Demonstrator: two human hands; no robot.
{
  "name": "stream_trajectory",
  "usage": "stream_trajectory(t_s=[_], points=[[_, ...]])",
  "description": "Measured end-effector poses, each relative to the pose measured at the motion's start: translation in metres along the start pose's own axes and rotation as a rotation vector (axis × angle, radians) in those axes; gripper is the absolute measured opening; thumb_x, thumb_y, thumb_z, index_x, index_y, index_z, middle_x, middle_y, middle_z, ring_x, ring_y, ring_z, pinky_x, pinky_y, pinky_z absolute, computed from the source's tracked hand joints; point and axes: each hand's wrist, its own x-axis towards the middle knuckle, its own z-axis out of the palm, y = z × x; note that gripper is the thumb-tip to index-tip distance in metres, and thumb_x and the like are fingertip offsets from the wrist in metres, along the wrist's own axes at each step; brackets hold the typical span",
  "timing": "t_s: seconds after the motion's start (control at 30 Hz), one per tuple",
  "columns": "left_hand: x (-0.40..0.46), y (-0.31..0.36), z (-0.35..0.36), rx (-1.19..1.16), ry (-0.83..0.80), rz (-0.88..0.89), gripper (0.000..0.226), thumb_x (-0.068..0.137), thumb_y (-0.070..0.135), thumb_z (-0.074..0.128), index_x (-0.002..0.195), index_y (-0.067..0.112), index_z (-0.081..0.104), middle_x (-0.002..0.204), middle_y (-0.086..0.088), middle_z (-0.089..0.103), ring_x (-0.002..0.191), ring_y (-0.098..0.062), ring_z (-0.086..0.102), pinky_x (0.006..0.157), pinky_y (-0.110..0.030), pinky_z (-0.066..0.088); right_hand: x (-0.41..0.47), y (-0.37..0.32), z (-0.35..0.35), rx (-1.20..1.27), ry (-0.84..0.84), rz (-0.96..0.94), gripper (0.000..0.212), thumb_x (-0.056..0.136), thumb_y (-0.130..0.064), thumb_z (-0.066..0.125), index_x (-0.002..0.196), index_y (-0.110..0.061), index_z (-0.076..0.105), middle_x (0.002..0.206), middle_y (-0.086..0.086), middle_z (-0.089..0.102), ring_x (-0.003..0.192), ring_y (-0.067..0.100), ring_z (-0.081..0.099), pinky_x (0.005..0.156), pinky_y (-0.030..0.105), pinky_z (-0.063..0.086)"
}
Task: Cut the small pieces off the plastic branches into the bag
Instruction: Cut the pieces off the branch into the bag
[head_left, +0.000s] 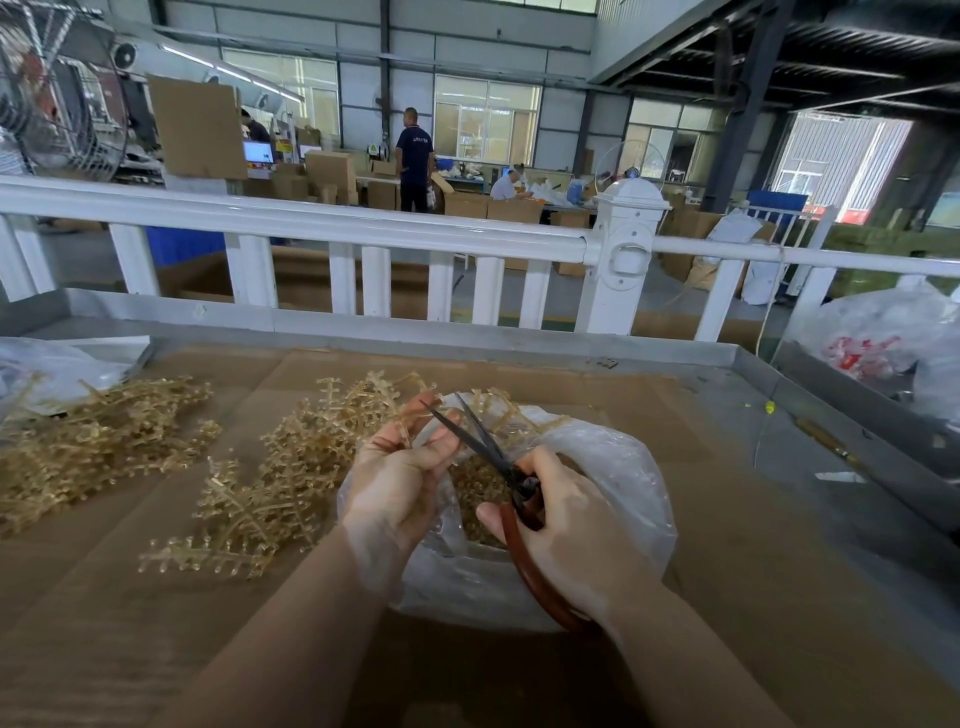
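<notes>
1. Scissors (485, 448) with dark blades and reddish-brown handles sit in the right hand (566, 525), whose grip is curled round the handle loops; the blades stand parted, their tips up beside the left thumb.
2. The left hand (400, 467) has its grip pinched on a plastic branch (410, 415), fingers curled round the stem, holding it just above the open mouth of the clear bag (597, 467).
3. The bag lies on the table (727, 519) directly under both grips, and a heap of small tan pieces (475, 483) already shows inside it below the blades.
4. More branches wait to the left of the left grip: a near pile (270, 493) just beside it and a far pile (93, 441) well apart, towards the table's left edge.
5. The step in hand looks to be a snip with the blades set against the branch. To do it well, I would keep the cut point over the bag's mouth so each piece drops inside and does not skip onto the cardboard.
6. The blades cross very near the left fingers, so the pinch is safer kept back along the stem, with only the twig to be cut between the blades.
7. Turning the branch in the left grip, not twisting the scissors, should keep each cut short and clean.
</notes>
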Motion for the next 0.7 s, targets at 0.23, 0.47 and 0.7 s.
stream_trajectory(t_s=[0.23,0.47,0.7], points=[[0.001,-0.001,-0.002,-0.018,0.026,0.000,0.047,0.084,-0.027,0.037,0.102,0.008,0.064,0.075,-0.008,0.074,0.070,-0.012,0.072,0.074,-0.026,0.057,-0.001,0.002,0.005,-0.029,0.009,-0.028,0.033,0.082,-0.058,0.058,0.098,-0.036,0.041,0.084,-0.016,0.054,0.082,0.002,0.052,0.068,0.014,0.040],[0.001,-0.003,-0.005,0.002,0.002,0.015,0.047,0.082,-0.025,0.041,0.102,0.011,0.066,0.078,-0.006,0.074,0.076,-0.014,0.072,0.066,-0.022,0.059,0.001,0.000,0.006,-0.045,-0.013,0.004,0.033,0.083,-0.059,0.056,0.098,-0.034,0.039,0.084,-0.015,0.051,0.081,0.000,0.050,0.061,0.011,0.033],[0.003,-0.006,-0.011,0.055,-0.001,0.009,0.048,0.084,-0.021,0.043,0.105,0.016,0.067,0.086,-0.005,0.075,0.084,-0.014,0.073,0.075,-0.028,0.059,0.000,-0.004,0.009,-0.028,-0.050,0.007,0.034,0.084,-0.059,0.055,0.097,-0.032,0.040,0.085,-0.009,0.055,0.084,0.010,0.053,0.071,0.022,0.042]])
